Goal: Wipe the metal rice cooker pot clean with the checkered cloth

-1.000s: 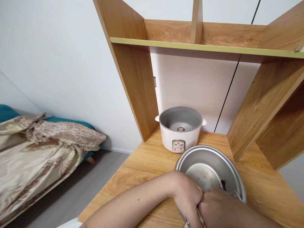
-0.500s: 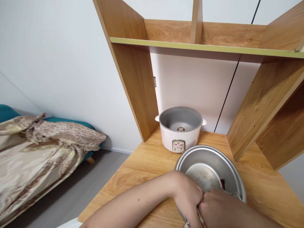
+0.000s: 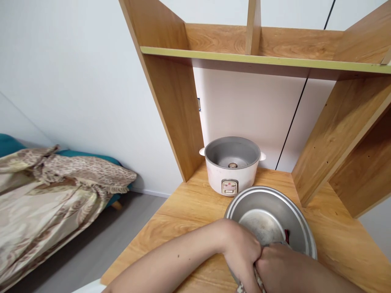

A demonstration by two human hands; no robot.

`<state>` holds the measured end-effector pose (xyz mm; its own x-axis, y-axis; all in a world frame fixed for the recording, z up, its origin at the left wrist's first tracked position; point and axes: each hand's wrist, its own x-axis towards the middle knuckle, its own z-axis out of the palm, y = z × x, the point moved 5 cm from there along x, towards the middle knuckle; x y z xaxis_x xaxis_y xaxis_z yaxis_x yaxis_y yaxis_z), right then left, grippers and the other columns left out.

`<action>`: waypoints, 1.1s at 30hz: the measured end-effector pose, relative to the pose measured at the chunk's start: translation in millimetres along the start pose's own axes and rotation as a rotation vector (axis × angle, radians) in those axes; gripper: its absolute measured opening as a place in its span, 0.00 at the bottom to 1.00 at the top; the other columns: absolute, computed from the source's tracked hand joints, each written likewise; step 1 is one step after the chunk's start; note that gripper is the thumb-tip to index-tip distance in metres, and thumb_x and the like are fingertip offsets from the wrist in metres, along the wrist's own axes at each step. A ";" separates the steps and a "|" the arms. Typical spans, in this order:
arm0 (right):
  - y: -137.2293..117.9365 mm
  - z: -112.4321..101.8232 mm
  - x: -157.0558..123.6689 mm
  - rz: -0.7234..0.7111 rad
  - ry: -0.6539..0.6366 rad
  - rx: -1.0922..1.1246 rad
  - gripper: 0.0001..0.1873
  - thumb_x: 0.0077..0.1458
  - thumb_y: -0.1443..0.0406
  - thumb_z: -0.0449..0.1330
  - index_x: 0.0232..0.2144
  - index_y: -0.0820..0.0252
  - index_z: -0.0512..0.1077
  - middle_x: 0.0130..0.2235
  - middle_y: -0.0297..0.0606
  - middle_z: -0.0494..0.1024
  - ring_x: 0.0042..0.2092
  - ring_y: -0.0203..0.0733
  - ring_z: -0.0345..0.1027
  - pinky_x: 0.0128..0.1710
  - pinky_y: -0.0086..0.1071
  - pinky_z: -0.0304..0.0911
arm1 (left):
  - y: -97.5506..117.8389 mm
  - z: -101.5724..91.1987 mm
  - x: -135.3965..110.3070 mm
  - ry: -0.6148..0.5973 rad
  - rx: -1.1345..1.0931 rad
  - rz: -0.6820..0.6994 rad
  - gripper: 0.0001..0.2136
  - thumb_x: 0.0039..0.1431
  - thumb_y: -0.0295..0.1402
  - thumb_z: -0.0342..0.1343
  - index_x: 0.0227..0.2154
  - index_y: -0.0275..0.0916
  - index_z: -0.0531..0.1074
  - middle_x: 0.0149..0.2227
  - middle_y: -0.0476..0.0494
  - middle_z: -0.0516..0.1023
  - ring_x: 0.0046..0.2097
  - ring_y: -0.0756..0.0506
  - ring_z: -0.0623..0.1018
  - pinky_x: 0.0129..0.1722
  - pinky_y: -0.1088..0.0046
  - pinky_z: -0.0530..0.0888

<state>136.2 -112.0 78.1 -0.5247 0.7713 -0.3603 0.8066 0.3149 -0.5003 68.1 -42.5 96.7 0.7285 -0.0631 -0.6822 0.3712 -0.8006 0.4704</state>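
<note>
My left hand (image 3: 244, 250) and my right hand (image 3: 276, 260) are pressed together over the near part of a round silver-grey metal pot (image 3: 301, 211). Both are closed around a patterned cloth (image 3: 259, 280), of which a twisted bit shows below the fingers. Most of the cloth is hidden by my hands. A small dark red piece (image 3: 286, 236) shows beside my right hand, inside the pot; I cannot make out what it is. Behind the pot stands a white rice cooker (image 3: 215, 177) without a lid, its grey inside and central heating knob in view.
The pot and cooker are on a wooden desk (image 3: 171, 219) with wooden side panels (image 3: 171, 101) and a shelf (image 3: 262, 59) above. To the left, past the desk edge, a bed or sofa (image 3: 51, 211) with a patterned cover stands on the grey floor (image 3: 134, 211).
My right hand and wrist have shifted very slightly, and the pale cloth seen beside them over the pot is now largely out of sight. The pot and cooker stay put.
</note>
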 end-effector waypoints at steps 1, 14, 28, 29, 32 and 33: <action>1.4 1.7 0.7 0.004 -0.008 0.007 0.17 0.63 0.52 0.68 0.48 0.52 0.88 0.49 0.38 0.93 0.40 0.46 0.82 0.38 0.33 0.68 | -0.1 0.4 0.6 -0.002 0.001 0.003 0.26 0.38 0.50 0.79 0.13 0.50 0.63 0.16 0.54 0.67 0.27 0.41 0.75 0.37 0.63 0.74; -4.2 -3.9 0.8 0.031 -0.022 -0.020 0.16 0.63 0.51 0.67 0.42 0.53 0.87 0.46 0.40 0.92 0.40 0.47 0.81 0.39 0.33 0.69 | -2.7 0.4 1.2 -0.003 -0.010 -0.003 0.24 0.36 0.50 0.79 0.14 0.49 0.67 0.18 0.55 0.71 0.28 0.41 0.76 0.36 0.64 0.74; 2.5 2.4 4.8 0.019 -0.034 -0.029 0.15 0.61 0.53 0.68 0.45 0.51 0.87 0.46 0.35 0.92 0.39 0.45 0.79 0.36 0.32 0.69 | -5.2 1.2 5.6 -0.006 -0.015 0.021 0.26 0.34 0.52 0.80 0.14 0.49 0.67 0.17 0.55 0.70 0.26 0.42 0.75 0.34 0.65 0.74; 4.1 3.8 5.7 0.018 -0.041 -0.030 0.15 0.59 0.53 0.69 0.46 0.49 0.87 0.46 0.34 0.92 0.39 0.45 0.80 0.36 0.33 0.69 | -5.5 1.4 6.4 -0.003 -0.015 0.023 0.26 0.35 0.52 0.80 0.13 0.49 0.66 0.16 0.54 0.69 0.26 0.42 0.75 0.35 0.64 0.74; 3.5 3.1 5.5 0.017 -0.042 -0.037 0.15 0.59 0.51 0.70 0.45 0.48 0.87 0.46 0.34 0.92 0.40 0.47 0.81 0.38 0.33 0.71 | -6.2 2.2 8.1 0.009 -0.026 0.039 0.27 0.37 0.54 0.79 0.12 0.49 0.65 0.16 0.53 0.68 0.26 0.41 0.75 0.34 0.63 0.74; 1.8 1.3 4.4 0.020 -0.028 -0.041 0.15 0.60 0.51 0.69 0.44 0.49 0.87 0.46 0.36 0.92 0.41 0.48 0.81 0.39 0.34 0.71 | -6.1 2.3 8.3 0.019 -0.035 0.049 0.27 0.37 0.54 0.78 0.12 0.49 0.65 0.16 0.53 0.69 0.26 0.41 0.74 0.34 0.63 0.73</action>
<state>135.0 -108.7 74.6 -0.5150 0.7620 -0.3925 0.8274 0.3224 -0.4598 70.5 -39.5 86.8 0.7571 -0.0901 -0.6470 0.3546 -0.7752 0.5228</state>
